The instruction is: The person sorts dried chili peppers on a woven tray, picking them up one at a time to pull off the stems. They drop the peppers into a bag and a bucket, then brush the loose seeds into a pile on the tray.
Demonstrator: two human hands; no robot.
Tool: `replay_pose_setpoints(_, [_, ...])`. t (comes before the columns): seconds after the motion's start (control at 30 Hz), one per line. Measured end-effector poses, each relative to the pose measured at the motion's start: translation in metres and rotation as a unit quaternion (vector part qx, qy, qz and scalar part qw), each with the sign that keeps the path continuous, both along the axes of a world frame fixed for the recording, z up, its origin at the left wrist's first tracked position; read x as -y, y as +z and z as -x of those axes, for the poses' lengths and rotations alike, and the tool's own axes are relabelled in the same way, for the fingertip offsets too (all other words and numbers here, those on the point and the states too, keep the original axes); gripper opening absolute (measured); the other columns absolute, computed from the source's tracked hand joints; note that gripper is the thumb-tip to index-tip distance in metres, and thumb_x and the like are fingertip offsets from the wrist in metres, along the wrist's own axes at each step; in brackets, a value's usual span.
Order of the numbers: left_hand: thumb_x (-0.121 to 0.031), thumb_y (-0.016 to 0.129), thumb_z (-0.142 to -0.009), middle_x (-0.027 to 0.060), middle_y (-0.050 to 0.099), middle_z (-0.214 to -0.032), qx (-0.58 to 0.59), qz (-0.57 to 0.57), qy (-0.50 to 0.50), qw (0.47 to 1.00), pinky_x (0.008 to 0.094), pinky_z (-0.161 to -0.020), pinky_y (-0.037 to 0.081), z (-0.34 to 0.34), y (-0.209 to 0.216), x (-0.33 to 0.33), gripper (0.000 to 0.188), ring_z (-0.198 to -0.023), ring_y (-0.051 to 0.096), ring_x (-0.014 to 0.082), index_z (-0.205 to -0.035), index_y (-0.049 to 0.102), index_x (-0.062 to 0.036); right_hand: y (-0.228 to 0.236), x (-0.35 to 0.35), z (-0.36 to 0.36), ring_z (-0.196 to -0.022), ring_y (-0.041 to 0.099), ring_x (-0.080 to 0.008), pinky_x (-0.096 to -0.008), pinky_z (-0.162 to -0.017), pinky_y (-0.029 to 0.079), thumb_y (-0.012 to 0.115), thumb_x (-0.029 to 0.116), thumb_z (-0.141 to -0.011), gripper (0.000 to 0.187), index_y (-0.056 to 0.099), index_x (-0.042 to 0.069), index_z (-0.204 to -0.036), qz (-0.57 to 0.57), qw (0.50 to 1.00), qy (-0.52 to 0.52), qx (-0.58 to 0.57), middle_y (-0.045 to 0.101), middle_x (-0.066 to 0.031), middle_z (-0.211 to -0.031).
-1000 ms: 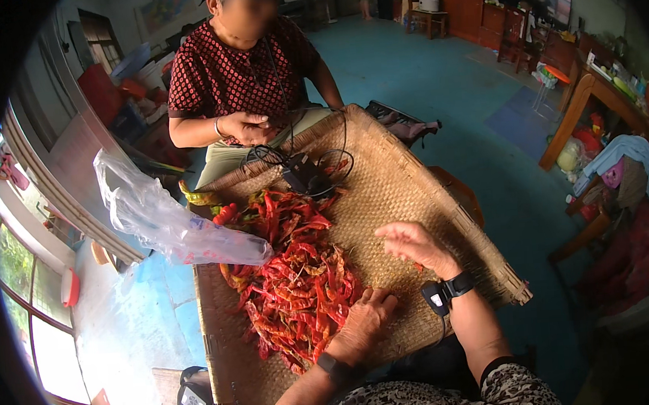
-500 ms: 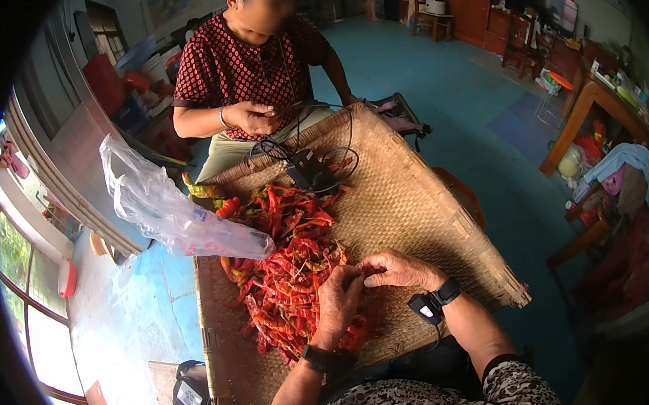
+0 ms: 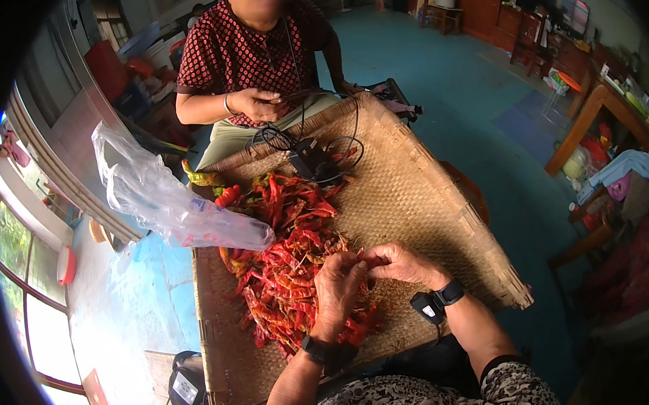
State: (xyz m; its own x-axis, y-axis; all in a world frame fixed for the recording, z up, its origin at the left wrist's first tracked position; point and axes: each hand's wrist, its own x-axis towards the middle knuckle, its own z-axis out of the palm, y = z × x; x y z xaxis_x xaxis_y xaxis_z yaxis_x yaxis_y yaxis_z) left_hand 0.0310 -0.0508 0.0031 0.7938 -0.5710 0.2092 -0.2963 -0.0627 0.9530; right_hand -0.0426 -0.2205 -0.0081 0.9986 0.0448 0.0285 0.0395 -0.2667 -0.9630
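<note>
A heap of dried red chilies [image 3: 287, 258] lies on the left half of a woven bamboo tray [image 3: 414, 196]. My left hand [image 3: 336, 288] rests on the near end of the heap, fingers curled around a chili. My right hand [image 3: 400, 263] meets it from the right, fingertips pinched on the same chili. Both wrists wear dark bands, the right one with a small black device. Across the tray sits another person in a red patterned shirt [image 3: 253, 49], whose hands [image 3: 257, 103] hold something small at the tray's far edge.
A clear plastic bag [image 3: 166, 202] lies over the tray's left rim. A small black device with coiled cables [image 3: 310, 158] sits at the tray's far side. Blue floor surrounds the tray; wooden furniture and a cloth-draped chair [image 3: 631, 181] stand at the right, a window at the left.
My right hand moved left from the bare weave to the chili heap. Both hands came together and closed on a chili. The other person's hands stayed near the far edge.
</note>
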Motion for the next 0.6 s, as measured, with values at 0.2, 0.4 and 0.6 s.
replay_pose_setpoints(0.2, [-0.006,0.067,-0.084,0.0045,0.066,-0.082,-0.059,-0.013,0.022,0.998,0.0276,-0.062,0.05,-0.004,-0.013,-0.007,0.012,-0.072,0.061,0.0113,-0.094,0.061,-0.0023,0.002,0.023,0.005,-0.067,0.058,-0.0077,-0.0239,-0.057,0.051,0.062,0.01,-0.088,0.014,0.065,0.006,-0.101,-0.086,0.983,-0.15,0.054,0.064,-0.0035,-0.085])
replay_pose_setpoints(0.4, [-0.007,0.066,-0.086,0.006,0.065,-0.077,0.035,-0.023,0.034,0.999,0.0284,-0.062,0.05,-0.001,-0.013,-0.013,0.013,-0.069,0.061,0.0121,-0.095,0.059,-0.0004,0.042,0.044,0.009,-0.083,0.061,-0.0137,-0.0234,-0.076,0.052,0.063,0.02,-0.091,0.027,0.06,0.002,-0.111,-0.411,0.773,-0.322,0.359,0.065,-0.0097,-0.097])
replay_pose_setpoints(0.6, [-0.006,0.063,-0.087,0.0061,0.064,-0.078,0.044,0.003,0.0,0.999,0.0281,-0.061,0.051,0.003,-0.013,-0.005,0.012,-0.067,0.059,0.0116,-0.095,0.056,-0.0009,-0.007,0.068,0.014,-0.083,0.062,-0.0135,-0.0248,-0.07,0.052,0.062,0.027,-0.091,0.037,0.058,0.0,-0.115,-0.474,0.795,-0.314,0.212,0.066,-0.0082,-0.1])
